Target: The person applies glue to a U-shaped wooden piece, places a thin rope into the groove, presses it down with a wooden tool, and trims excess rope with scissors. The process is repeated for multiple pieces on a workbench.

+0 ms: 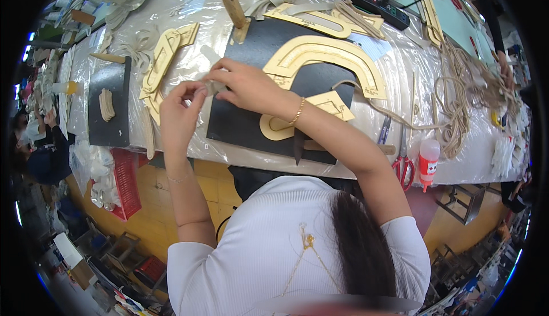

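Our fingers partly hid the small pale strip (215,87), its ends unclear; we pinched it between left hand (180,107) and right hand (246,84), by the flat black board (237,119) and curved, grooved plate (320,46).

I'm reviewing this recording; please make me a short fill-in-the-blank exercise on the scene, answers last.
1. The right hand, holding a small pale piece, wears a ____-coloured bracelet.
2. The scissors have ____ handles.
3. The basket is to the ____ of the scissors.
4. The board under the curved yellow piece is ____.

Missing words: gold; red; left; black.
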Demonstrator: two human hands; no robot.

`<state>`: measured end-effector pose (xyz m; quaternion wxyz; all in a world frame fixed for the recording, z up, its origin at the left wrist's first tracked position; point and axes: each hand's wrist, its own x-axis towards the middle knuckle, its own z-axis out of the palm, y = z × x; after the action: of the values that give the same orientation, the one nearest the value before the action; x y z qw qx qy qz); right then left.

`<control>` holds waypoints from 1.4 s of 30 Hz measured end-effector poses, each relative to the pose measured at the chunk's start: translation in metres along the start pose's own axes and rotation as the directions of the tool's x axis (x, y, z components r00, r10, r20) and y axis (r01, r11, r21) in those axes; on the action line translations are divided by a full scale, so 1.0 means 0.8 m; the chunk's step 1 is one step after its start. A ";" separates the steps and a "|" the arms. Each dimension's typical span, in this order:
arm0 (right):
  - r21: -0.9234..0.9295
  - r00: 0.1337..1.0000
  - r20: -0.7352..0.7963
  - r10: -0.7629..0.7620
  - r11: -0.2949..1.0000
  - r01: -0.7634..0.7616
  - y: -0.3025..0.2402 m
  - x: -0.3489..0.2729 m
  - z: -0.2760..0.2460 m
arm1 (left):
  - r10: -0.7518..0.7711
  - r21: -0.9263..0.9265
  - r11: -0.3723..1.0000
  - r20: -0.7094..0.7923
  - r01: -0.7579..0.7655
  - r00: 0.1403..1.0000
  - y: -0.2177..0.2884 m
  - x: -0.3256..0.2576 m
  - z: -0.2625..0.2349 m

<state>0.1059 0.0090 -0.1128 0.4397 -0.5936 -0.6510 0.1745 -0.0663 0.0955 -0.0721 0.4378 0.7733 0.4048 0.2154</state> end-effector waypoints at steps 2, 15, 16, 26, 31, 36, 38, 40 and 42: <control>0.001 0.978 0.174 0.111 0.994 -0.113 0.008 0.012 0.018 | -0.094 -0.046 0.994 0.082 0.098 0.992 -0.019 -0.002 -0.011; -0.088 0.980 0.179 -0.088 0.991 0.105 0.021 -0.023 0.034 | -0.112 0.491 0.852 -0.166 0.180 0.980 -0.106 0.067 0.028; -0.089 0.983 0.149 -0.112 0.988 0.126 0.022 -0.026 0.034 | -0.269 0.312 0.901 -0.146 0.302 0.952 -0.101 0.064 0.025; -0.201 0.971 0.199 -0.130 0.965 0.170 0.012 -0.030 0.029 | -0.221 -0.472 0.872 -0.144 0.129 0.965 -0.145 0.088 0.038; -0.141 0.964 0.194 -0.182 0.967 0.211 -0.011 -0.049 0.005 | -0.204 -0.299 0.947 -0.271 0.119 0.941 -0.166 0.120 0.014; -0.095 0.985 0.130 -0.117 0.987 0.130 -0.029 -0.071 -0.010 | 0.170 0.492 0.870 -0.238 -0.032 0.956 -0.149 0.122 0.009; -0.056 0.991 0.106 -0.076 0.995 0.082 -0.029 -0.077 -0.015 | 0.160 0.559 0.829 -0.263 0.015 0.952 -0.135 0.115 0.015; -0.023 0.996 0.080 -0.030 0.999 0.032 -0.027 -0.082 -0.017 | 0.088 0.519 0.852 -0.262 0.064 0.961 -0.117 0.105 0.023; -0.027 0.996 0.084 -0.014 0.999 0.017 -0.023 -0.085 -0.017 | -0.271 0.316 0.901 -0.120 0.295 0.955 -0.101 0.092 0.032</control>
<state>0.0989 -0.0621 -0.1159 0.4051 -0.5868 -0.6758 0.1867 -0.0414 0.1658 -0.1555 0.3134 0.7603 0.5589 0.1066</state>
